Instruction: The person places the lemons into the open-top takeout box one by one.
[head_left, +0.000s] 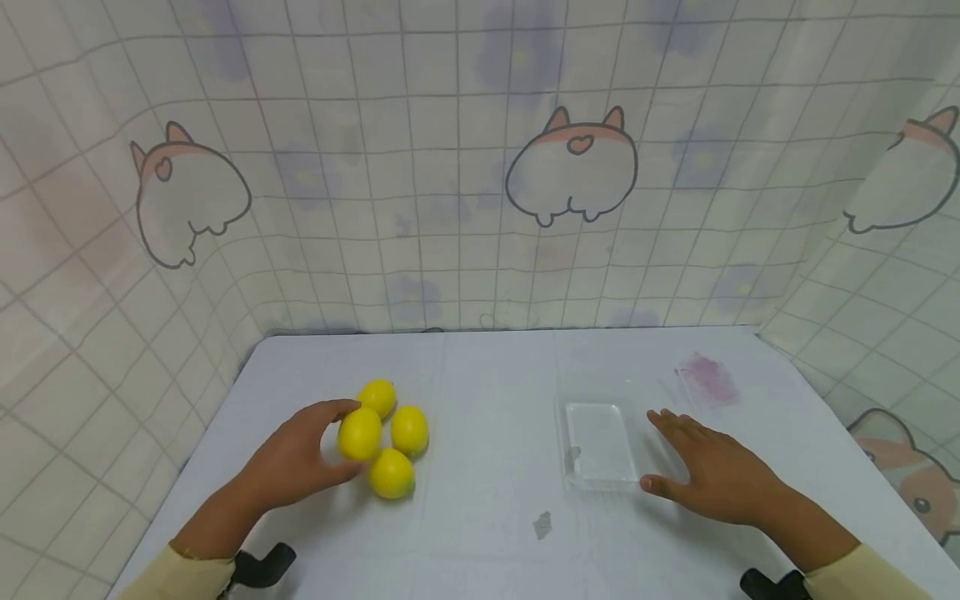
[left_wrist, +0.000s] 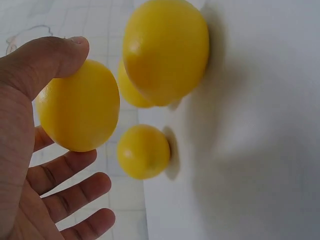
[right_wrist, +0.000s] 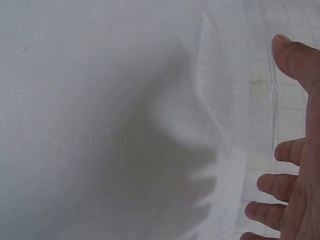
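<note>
My left hand (head_left: 300,458) pinches a yellow lemon (left_wrist: 79,106) between thumb and fingers. In the left wrist view this lemon is raised off the white table, and the other fingers are spread below it. Three more lemons sit close by on the table: one behind (head_left: 377,397), one to the right (head_left: 410,430) and one in front (head_left: 392,474). On the right side, a clear plastic container (head_left: 600,442) lies on the table. Beside its right edge hovers my right hand (head_left: 720,471), palm down with fingers extended and nothing held.
The white table (head_left: 480,533) carries a small grey patch (head_left: 542,525) near its front and a pink stain (head_left: 708,380) at the back right. A tiled-pattern curtain (head_left: 420,167) with cartoon animals encloses the back and both sides.
</note>
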